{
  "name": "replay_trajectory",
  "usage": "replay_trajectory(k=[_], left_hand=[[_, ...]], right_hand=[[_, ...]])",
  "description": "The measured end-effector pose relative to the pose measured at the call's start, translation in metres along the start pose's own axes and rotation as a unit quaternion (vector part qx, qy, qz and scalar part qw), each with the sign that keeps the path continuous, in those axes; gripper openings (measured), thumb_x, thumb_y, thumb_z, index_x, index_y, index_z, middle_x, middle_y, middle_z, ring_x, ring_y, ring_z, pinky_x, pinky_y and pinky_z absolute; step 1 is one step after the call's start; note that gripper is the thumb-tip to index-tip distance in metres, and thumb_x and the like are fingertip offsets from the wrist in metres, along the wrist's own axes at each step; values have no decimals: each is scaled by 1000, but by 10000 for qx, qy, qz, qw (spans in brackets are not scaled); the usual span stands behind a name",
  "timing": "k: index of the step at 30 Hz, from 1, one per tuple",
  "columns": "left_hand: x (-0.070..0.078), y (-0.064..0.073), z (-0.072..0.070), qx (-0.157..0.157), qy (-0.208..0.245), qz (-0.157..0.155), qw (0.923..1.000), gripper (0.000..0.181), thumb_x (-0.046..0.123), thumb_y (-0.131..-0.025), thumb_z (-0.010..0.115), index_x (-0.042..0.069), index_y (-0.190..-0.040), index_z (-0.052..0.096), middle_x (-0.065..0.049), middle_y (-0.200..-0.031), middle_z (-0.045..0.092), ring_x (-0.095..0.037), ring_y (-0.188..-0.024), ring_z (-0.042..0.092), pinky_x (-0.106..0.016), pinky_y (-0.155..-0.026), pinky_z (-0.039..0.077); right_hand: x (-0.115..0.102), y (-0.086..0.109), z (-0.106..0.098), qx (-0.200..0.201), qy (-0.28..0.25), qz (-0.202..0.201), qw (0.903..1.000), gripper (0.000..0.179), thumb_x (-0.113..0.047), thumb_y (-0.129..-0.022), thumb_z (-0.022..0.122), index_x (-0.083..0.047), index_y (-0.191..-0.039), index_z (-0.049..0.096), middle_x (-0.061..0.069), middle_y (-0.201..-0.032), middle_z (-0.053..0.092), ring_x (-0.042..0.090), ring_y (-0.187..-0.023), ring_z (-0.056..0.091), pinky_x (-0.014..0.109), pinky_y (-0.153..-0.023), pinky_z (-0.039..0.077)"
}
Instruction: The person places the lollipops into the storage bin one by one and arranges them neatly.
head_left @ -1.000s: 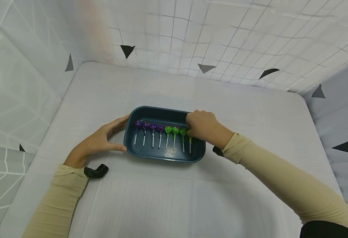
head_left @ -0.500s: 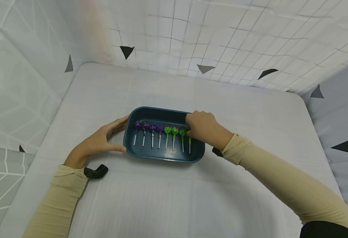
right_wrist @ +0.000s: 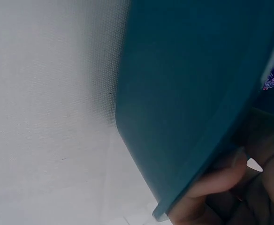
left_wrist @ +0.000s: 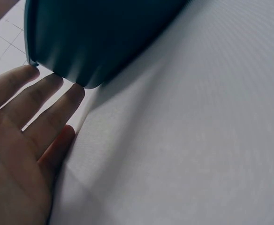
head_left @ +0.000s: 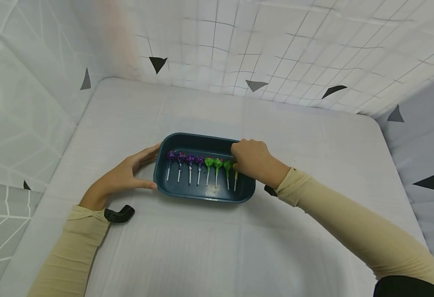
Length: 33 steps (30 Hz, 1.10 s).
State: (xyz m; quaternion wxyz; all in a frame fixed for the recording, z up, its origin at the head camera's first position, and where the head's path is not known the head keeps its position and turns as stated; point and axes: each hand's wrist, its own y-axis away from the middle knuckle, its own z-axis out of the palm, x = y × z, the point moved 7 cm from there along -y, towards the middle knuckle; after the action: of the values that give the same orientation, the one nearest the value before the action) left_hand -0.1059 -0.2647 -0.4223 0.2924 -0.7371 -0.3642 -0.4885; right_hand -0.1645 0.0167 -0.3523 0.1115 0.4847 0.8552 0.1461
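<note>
A dark teal tray point(head_left: 204, 198) sits on the white-covered table. Inside it, lollipops lie in a row with their white sticks toward the person: several purple lollipops point(head_left: 190, 160) at the left, then three green lollipops point(head_left: 218, 163). At the right end of the row is a yellow lollipop point(head_left: 235, 175), its head mostly hidden by my right hand point(head_left: 252, 159), which reaches over the rim and pinches it with curled fingers. My left hand point(head_left: 122, 175) spans the tray's left end, thumb and fingers spread; the left wrist view has its straight fingertips point(left_wrist: 76, 91) right at the outer wall.
White cloth point(head_left: 202, 251) covers the table around the tray. Pale sheets with grid lines point(head_left: 276, 53) and dark triangles stand behind the table and at both sides. A black wrist device point(head_left: 120, 214) is on the left wrist.
The yellow lollipop's stick has tilted slightly to the left under my right hand. My left hand and the tray stay practically in place.
</note>
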Motion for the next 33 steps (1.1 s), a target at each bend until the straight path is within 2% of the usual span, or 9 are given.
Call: replay_trajectory(k=[11, 18, 23, 26, 29, 33], left_hand=[[-1, -1, 1, -27, 69, -10, 10000, 111, 3, -79, 89, 15, -166, 21, -16, -172, 24, 10, -147, 34, -7, -120, 28], [-2, -2, 1, -26, 61, 15, 10000, 113, 2, -77, 89, 16, -166, 21, -16, -172, 24, 9, -147, 34, -7, -120, 28], [-7, -3, 0, -15, 43, 19, 10000, 112, 2, -77, 89, 16, -166, 22, -16, -172, 24, 10, -147, 34, -7, -120, 28], [-11, 2, 2, -15, 47, 34, 10000, 110, 1, -79, 88, 14, -166, 22, -18, -171, 25, 10, -146, 35, -6, -119, 28], [-16, 8, 5, -14, -53, 12, 10000, 108, 4, -80, 88, 14, -166, 24, -20, -170, 27, 12, -144, 36, -5, -118, 28], [-23, 20, 9, 61, -582, -192, 9981, 105, 12, -82, 88, 17, -166, 26, -17, -168, 34, 6, -146, 38, -5, -118, 24]], right_hand=[[0, 2, 0, 81, 2, 14, 10000, 19, -16, -87, 80, -8, -75, 68, 5, -67, 67, 19, -58, 63, 33, -47, 52], [1, 3, 2, 84, 46, 86, 9999, 15, -14, -88, 78, -8, -78, 69, 4, -66, 66, 18, -56, 60, 31, -45, 47], [2, 4, 3, 172, 100, 106, 9997, 13, -18, -88, 80, -6, -86, 74, 6, -73, 71, 19, -59, 63, 34, -49, 54], [1, 8, 7, 221, -19, 130, 9997, 16, -21, -88, 81, -7, -89, 75, 5, -74, 71, 18, -60, 64, 34, -50, 56], [2, 17, 13, 315, -261, 225, 9989, 19, -26, -88, 82, -9, -86, 74, 2, -70, 70, 16, -58, 61, 30, -47, 51], [5, 36, 23, 775, -635, 177, 9948, 22, -33, -90, 81, -11, -95, 78, 2, -79, 76, 15, -60, 60, 29, -47, 48]])
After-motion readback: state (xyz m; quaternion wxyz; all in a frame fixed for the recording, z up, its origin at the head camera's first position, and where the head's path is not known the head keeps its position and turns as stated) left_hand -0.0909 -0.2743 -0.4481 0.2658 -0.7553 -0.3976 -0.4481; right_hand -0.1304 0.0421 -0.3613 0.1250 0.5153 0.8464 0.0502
